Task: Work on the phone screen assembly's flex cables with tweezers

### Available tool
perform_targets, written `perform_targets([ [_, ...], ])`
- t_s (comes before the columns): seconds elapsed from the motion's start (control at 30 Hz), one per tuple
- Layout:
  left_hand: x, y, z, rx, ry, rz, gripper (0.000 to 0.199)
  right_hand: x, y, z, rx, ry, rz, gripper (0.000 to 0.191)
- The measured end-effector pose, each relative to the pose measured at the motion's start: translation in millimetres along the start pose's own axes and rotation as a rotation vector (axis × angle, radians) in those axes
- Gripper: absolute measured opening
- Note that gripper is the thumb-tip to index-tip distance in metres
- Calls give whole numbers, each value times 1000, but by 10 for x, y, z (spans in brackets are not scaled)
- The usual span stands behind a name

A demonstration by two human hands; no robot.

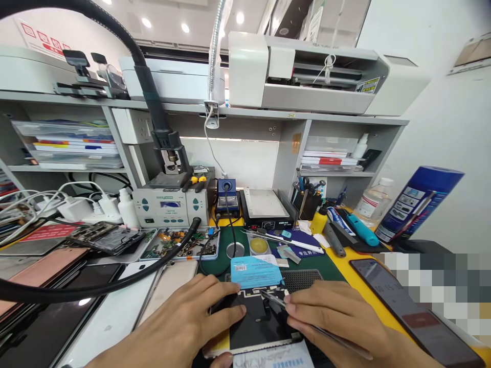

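A black phone screen panel (255,325), flat with its back up, lies low in the middle of the head view. Along its upper edge run small metal parts, and a dark flex cable curves over its right half. My left hand (187,319) steadies the panel from the left, two fingertips pressing on it and the thumb by its lower edge. In a pinch, my right hand (335,317) holds slim metal tweezers (276,300), whose tips touch or hover just over the upper edge. A blue card (256,272) lies directly behind the panel.
Phones and tablets (111,317) crowd the left. Behind stand a parts tray (180,243), a hot-air station (172,207), a soldering iron stand (227,197) and a heating plate (267,207). A black hose (153,273) arcs across the left. At right lies a phone (406,301).
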State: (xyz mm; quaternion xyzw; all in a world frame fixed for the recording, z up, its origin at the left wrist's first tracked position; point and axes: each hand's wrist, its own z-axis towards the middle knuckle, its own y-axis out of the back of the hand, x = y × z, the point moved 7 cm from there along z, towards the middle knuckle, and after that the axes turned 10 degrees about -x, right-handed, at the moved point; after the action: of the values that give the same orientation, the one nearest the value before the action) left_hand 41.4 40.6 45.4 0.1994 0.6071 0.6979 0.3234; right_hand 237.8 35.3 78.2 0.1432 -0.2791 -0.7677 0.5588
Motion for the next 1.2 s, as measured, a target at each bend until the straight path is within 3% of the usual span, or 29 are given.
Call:
perform_targets([
  [0.3,-25,107,20,-74,-18,23,52,45,35,44,9,18,-27,13],
  [1.2,-35,92,4,-61,-20,12,49,78,-31,-53,77,104,-75,19],
])
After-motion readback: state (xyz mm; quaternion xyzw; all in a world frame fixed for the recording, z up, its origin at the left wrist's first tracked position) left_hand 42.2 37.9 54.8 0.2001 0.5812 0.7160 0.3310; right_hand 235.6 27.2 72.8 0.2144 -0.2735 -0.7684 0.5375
